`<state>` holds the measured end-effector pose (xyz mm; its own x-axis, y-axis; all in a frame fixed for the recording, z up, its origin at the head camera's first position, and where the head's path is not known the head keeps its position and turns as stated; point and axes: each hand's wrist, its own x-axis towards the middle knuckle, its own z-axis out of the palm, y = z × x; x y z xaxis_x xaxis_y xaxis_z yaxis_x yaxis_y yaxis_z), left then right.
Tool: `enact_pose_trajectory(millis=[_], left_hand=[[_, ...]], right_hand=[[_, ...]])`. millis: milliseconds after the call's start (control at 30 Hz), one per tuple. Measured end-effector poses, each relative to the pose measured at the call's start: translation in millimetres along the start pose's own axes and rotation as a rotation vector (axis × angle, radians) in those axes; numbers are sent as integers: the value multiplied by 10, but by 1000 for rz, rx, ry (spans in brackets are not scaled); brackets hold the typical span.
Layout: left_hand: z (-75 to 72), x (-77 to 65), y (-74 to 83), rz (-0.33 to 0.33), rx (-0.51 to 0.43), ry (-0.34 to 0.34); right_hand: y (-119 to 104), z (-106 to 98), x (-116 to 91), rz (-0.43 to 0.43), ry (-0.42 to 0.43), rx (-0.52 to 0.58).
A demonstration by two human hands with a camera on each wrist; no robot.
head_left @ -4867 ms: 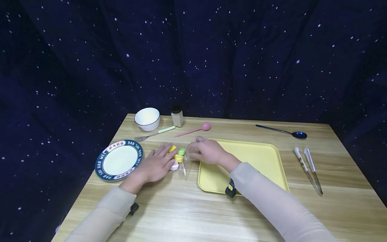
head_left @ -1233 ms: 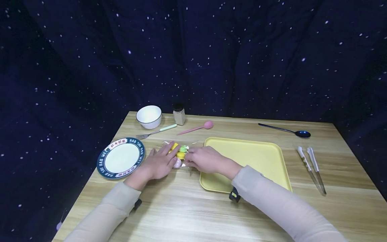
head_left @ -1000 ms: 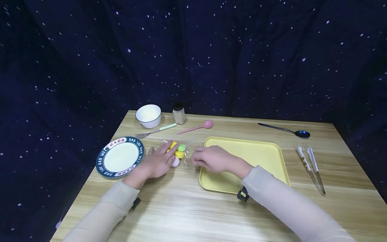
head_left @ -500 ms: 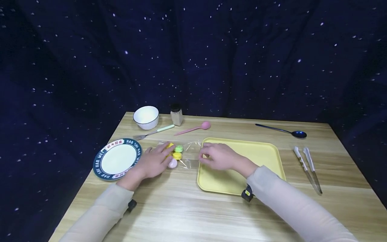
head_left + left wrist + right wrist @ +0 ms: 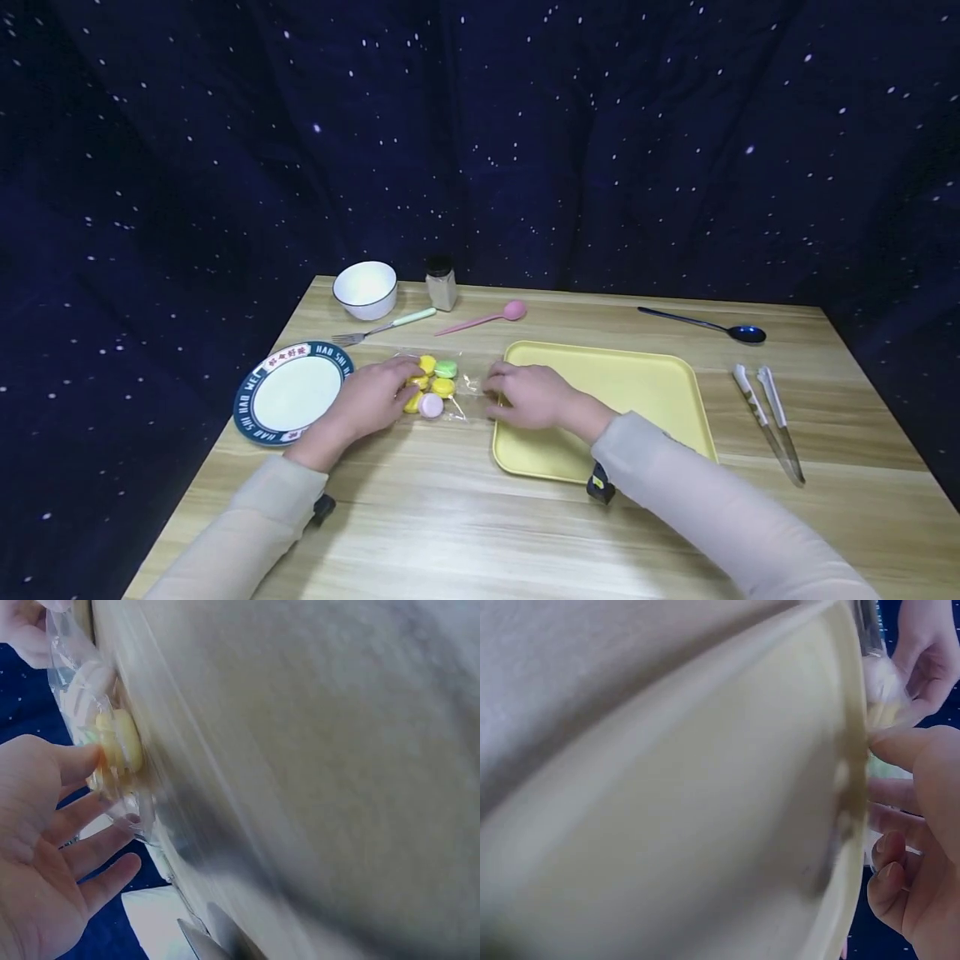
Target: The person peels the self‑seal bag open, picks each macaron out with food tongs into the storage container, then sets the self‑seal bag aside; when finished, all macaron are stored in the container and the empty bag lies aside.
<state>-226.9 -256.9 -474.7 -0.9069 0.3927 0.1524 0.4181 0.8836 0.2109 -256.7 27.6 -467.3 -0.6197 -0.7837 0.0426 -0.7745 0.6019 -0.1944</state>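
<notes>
Far left: blue-rimmed plate point(image 5: 296, 396) flat near the table point(image 5: 450, 517) edge. White bowl point(image 5: 366, 305) beyond it, upright; fork point(image 5: 382, 328) slants just in front, green handle pointing right.

Left hand point(image 5: 367, 404), palm down beside the plate: thumb and forefinger pinch the left part of the clear packet point(image 5: 442, 387), remaining fingers loosely extended (left wrist view). Grip probably keeps the slippery film from sliding.

Packet lies flat between plate and tray, holding yellow, green and lilac macaron-like pieces. They sit bunched toward the left hand, leaving slack film to the right. Behind: black-lidded jar point(image 5: 441, 290), then pink spoon point(image 5: 491, 317).

Right hand point(image 5: 532, 398) is over the left rim of the yellow tray point(image 5: 630, 392), at the packet's loose end, presumably to work film rather than contents. Outer fingers curl in; cannot tell whether thumb and forefinger grasp film or are released.

Far right: dark blue spoon point(image 5: 731, 331) behind, tongs point(image 5: 782, 423) nearer, arms spread, both lying untouched, likely kept aside for working room.
</notes>
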Motion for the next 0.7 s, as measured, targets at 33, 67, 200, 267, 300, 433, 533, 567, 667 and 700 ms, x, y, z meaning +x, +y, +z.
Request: enact_pose_trajectory(millis=[33, 67, 200, 267, 300, 433, 533, 567, 667, 700], left_hand=[[0, 1, 3, 2, 0, 9], [2, 3, 4, 7, 0, 20], [15, 12, 2, 28, 2, 75], [15, 15, 7, 31, 5, 102], [17, 18, 10, 33, 10, 112], [20, 28, 19, 34, 35, 117], [27, 26, 10, 35, 43, 104], [30, 23, 4, 37, 37, 102], [41, 14, -10, 48, 21, 110], [46, 13, -11, 54, 13, 118]], right_hand=[[-1, 7, 0, 3, -6, 3], [-1, 12, 0, 6, -10, 1], [8, 25, 10, 18, -23, 3], [12, 40, 20, 20, -25, 0], [14, 47, 25, 21, -26, 0], [9, 70, 32, 25, -32, 8], [-1, 86, 37, 30, -34, 21], [-4, 91, 40, 32, -33, 24], [-10, 108, 45, 39, -26, 26], [-10, 114, 45, 43, -24, 22]])
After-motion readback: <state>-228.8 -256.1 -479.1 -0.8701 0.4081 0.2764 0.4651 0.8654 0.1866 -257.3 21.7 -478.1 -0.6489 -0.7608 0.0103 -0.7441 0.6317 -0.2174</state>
